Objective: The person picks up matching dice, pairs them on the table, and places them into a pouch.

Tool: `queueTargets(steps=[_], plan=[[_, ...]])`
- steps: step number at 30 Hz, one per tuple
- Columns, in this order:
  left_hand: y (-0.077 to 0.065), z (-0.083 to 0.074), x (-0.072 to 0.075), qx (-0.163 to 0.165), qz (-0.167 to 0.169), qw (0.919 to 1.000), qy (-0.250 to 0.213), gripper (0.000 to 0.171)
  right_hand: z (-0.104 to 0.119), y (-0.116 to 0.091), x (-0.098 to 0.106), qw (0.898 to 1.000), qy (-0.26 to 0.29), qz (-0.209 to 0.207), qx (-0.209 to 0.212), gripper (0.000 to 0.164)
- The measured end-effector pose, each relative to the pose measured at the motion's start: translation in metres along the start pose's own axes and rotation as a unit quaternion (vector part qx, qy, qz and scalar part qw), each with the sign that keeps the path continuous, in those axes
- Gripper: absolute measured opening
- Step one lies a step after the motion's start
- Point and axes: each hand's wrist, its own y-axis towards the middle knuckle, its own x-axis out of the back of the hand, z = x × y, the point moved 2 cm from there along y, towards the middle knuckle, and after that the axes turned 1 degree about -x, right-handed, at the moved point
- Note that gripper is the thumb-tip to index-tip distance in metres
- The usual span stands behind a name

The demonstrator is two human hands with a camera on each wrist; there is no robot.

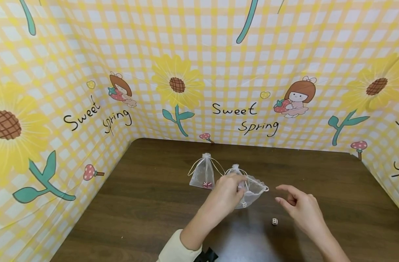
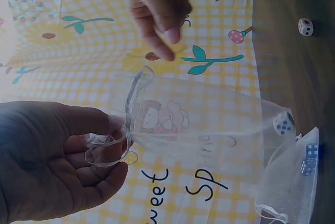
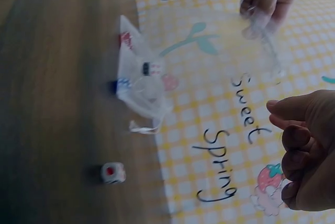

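My left hand (image 1: 224, 193) pinches the rim of a sheer white drawstring pouch (image 1: 257, 193) between thumb and fingers. The pouch hangs with its mouth up, and a white die (image 2: 283, 123) shows at its bottom. Its cord (image 2: 107, 153) loops over the left fingers. To the right of the pouch mouth, my right hand (image 1: 302, 211) is apart from it and holds nothing, thumb and index finger stretched forward, the others loosely bent. A loose white die (image 1: 275, 221) lies on the table below, between the pouch and my right hand.
A closed pouch (image 1: 199, 176) with red dice (image 1: 207, 185) stands at the back left. Another closed pouch (image 2: 288, 182), with blue dice (image 2: 309, 158), stands behind the held one. The dark wooden table (image 1: 147, 203) is bordered by a yellow checked cloth (image 1: 238, 72).
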Motion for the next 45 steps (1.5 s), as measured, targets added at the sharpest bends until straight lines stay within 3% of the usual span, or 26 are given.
queueTargets(steps=[16, 27, 31, 45], plan=[[-0.001, -0.002, 0.004, 0.007, 0.004, 0.9999, 0.006, 0.026, -0.029, -0.014, -0.019, 0.995, -0.022, 0.077, -0.06, 0.028], [-0.001, -0.001, 0.005, 0.007, 0.005, 0.9999, 0.009, 0.026, -0.044, -0.019, -0.026, 0.974, -0.027, 0.191, -0.121, 0.032], [-0.001, -0.002, 0.004, 0.008, 0.007, 0.9999, 0.011, 0.026, -0.05, -0.022, -0.032, 0.969, -0.04, 0.219, -0.111, 0.032], [-0.002, -0.003, 0.004, 0.005, 0.014, 0.9999, 0.007, 0.026, -0.057, -0.031, -0.052, 0.962, -0.073, 0.244, -0.102, 0.016]])
